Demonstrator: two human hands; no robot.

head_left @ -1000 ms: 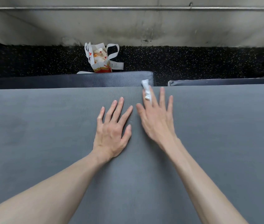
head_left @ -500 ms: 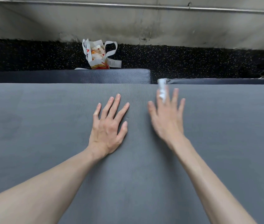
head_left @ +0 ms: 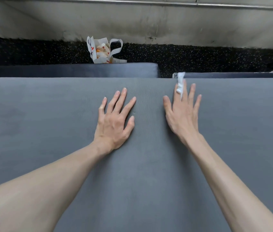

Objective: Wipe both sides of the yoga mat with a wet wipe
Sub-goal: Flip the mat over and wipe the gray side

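Near the far edge of the soft, floppy yoga mat (head_left: 48,131), the flat left hand (head_left: 114,121) pins it while the right hand (head_left: 182,114), fingers straight, pinches the limp wet wipe (head_left: 180,84); an edge looks best to grip for flipping.

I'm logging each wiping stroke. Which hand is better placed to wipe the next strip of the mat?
Right. The right hand has the wet wipe between its fingers near the yoga mat far edge; the left hand lies flat, bracing the mat.

One head-worn camera looks forward and steeply down, close over the yoga mat (head_left: 48,131).
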